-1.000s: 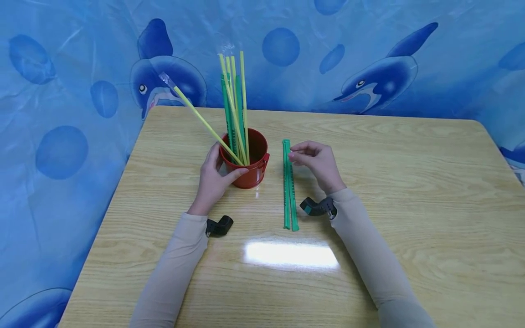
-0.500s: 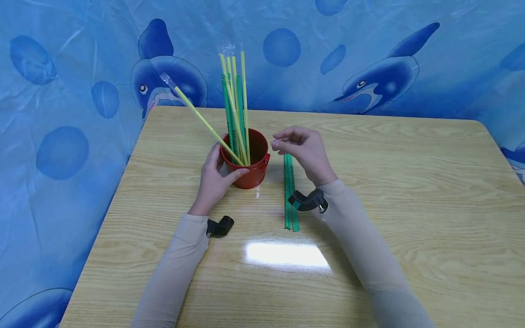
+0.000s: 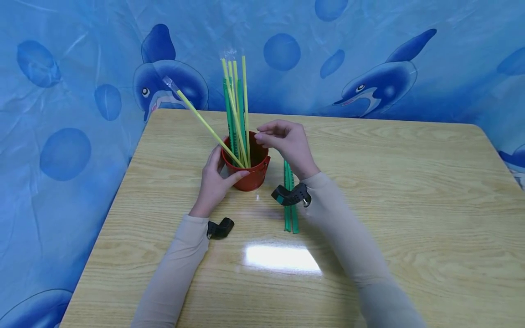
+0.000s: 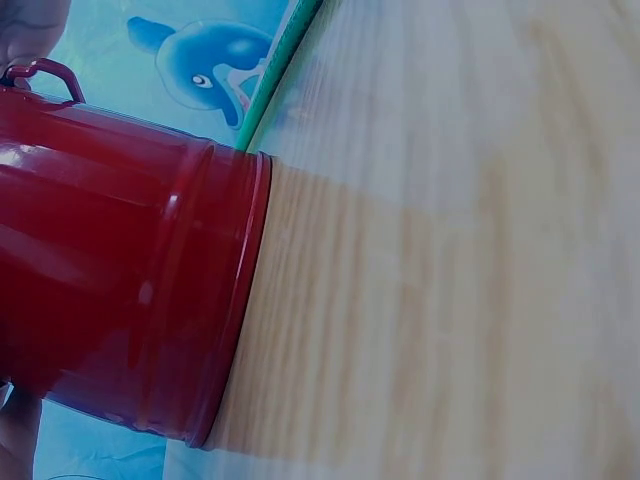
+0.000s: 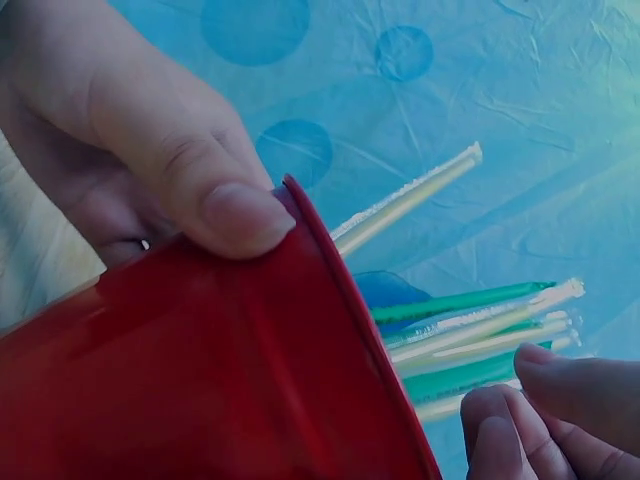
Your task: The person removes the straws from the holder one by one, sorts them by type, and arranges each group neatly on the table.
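A red bucket (image 3: 250, 181) stands on the table, holding several yellow straws (image 3: 202, 119) in clear wrappers and green-wrapped straws (image 3: 228, 102); one yellow straw leans far left. My left hand (image 3: 212, 184) grips the bucket's left side, its thumb (image 5: 245, 218) near the rim in the right wrist view. Over the bucket's right rim is my right hand (image 3: 289, 145), fingers bent and thumb near the fingertips (image 5: 500, 420), with nothing visible between them. Two green-wrapped straws (image 3: 291, 214) lie side by side on the table, partly hidden under the right wrist.
The wooden table (image 3: 402, 196) extends right and toward the front. A blue backdrop (image 3: 262, 91) with dolphins rises behind its far edge and along the left. Each wrist wears a black camera (image 3: 220, 228). The red bucket handle (image 4: 48, 68) shows in the left wrist view.
My right hand has moved left from beside the green straws on the table to the bucket's right rim. The left hand has kept its grip on the bucket.
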Demonstrator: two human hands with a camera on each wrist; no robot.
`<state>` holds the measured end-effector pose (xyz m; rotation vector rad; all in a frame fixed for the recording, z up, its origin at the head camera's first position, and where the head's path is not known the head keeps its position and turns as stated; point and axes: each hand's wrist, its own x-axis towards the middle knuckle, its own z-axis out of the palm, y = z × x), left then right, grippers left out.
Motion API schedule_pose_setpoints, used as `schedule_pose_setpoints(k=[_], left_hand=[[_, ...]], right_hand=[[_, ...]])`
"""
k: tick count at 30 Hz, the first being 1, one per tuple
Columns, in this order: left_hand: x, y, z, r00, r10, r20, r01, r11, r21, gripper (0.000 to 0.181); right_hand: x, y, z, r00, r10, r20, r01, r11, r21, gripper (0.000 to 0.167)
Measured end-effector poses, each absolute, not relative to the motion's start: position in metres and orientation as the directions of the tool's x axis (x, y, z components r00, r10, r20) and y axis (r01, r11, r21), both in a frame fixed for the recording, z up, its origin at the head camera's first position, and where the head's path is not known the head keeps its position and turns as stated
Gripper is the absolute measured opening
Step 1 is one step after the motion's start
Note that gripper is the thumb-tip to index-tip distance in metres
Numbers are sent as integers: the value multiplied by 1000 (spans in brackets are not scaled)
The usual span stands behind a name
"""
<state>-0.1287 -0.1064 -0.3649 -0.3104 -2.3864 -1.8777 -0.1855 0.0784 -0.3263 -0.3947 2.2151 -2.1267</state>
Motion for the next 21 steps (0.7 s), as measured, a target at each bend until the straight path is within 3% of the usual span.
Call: schedule_pose_setpoints(k=[21], left_hand=[[-129,-108,-366,-976,112,188,208,206,956,77]], right_hand=[[-200,55,-325,-971,-184,155,-178,117,-977,20]])
